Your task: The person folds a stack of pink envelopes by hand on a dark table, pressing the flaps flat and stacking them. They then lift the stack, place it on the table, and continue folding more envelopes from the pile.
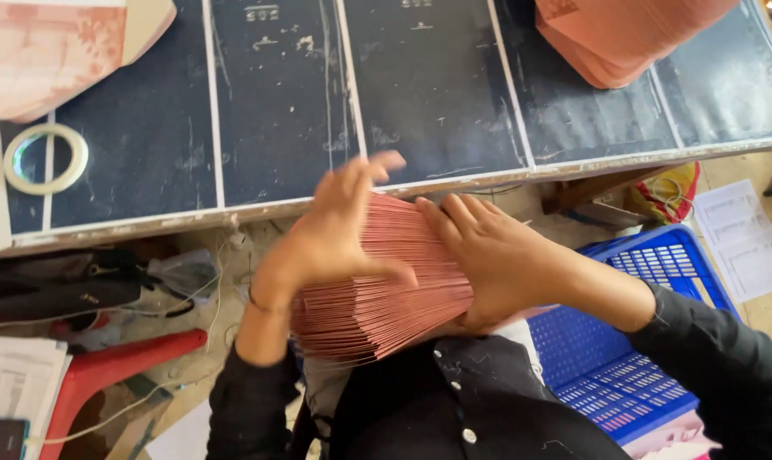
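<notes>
Nearest, dark shirt: buttoned front of the person, just under the camera.
Blue crate: plastic basket at the person's right, beside the lap; what it holds is hard to tell.
Stack of pink envelopes: thick fanned bundle held between both hands above the lap, just short of the worktop's edge.
Left hand: laid over the stack's top and left side, thumb across the face, fingers spread and blurred.
Right hand: cupped against the stack's right end, fingers together and pressing flat on it.
Progress: the bundle is gathered but fanned, its edges not yet squared.
Worktop: dark, with pale dividing lines.
Tape roll: on the worktop, far left.
Further pink piles: at the far edge; one more at the top left.
</notes>
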